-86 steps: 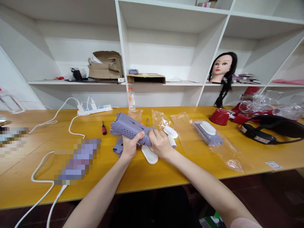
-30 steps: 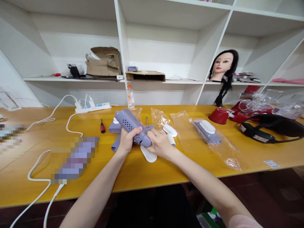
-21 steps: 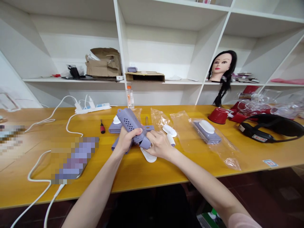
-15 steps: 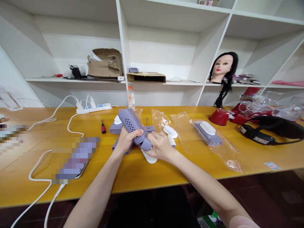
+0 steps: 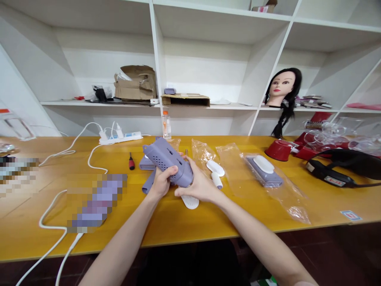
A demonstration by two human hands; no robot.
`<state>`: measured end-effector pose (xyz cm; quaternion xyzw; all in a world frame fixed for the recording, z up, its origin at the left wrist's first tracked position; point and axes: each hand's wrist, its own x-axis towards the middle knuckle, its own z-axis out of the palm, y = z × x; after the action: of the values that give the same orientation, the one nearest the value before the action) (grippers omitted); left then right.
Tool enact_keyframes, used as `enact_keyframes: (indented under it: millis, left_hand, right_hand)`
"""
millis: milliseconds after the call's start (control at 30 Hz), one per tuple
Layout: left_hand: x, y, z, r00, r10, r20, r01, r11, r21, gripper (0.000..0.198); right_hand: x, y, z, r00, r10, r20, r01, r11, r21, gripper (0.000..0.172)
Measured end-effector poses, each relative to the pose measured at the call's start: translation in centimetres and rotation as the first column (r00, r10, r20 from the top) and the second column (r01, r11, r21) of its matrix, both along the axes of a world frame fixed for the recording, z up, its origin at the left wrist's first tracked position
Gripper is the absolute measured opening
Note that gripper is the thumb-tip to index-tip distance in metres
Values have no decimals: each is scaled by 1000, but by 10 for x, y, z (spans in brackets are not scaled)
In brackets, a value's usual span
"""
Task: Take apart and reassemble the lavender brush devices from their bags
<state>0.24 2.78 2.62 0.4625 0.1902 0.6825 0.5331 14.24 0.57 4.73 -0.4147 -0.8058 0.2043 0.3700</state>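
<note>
A screwdriver (image 5: 131, 163) lies untouched on the desk (image 5: 208, 224) as your left hand (image 5: 161, 183) wraps its fingers around the purple housing (image 5: 170, 160), raised above the surface, and your right hand (image 5: 202, 183) spreads wide at its near end, thumb apart. The housing looks largely together, its fastening impossible to judge. The lower white plate (image 5: 190, 202), upper white plate (image 5: 215, 168) and white cylinder (image 5: 216, 180) lie loose, apparently not yet fitted.
</note>
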Motion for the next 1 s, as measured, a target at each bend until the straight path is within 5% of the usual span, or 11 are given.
enact_keyframes:
  millis: [167, 400, 600, 767, 1000]
  left_hand:
    - [3, -4, 2, 1000, -26, 16, 26, 1000, 7, 43]
    - [7, -7, 5, 998, -11, 69, 14, 999, -45, 42]
    - [16, -12, 11, 965, 199, 172, -187, 979, -80, 38]
    - [16, -9, 10, 978, 96, 188, -56, 977, -207, 32]
    - [20, -12, 12, 947, 198, 252, -153, 970, -188, 38]
  right_hand:
    - [-3, -4, 10, 994, -65, -87, 39, 963, -268, 75]
    - [-4, -7, 8, 993, -84, -79, 70, 984, -165, 74]
    - [-12, -3, 1, 978, -157, -141, 118, 961, -252, 47]
    - [-10, -1, -3, 982, -175, -70, 163, 975, -154, 60]
    - [-11, -1, 0, 984, -146, -102, 121, 968, -221, 47]
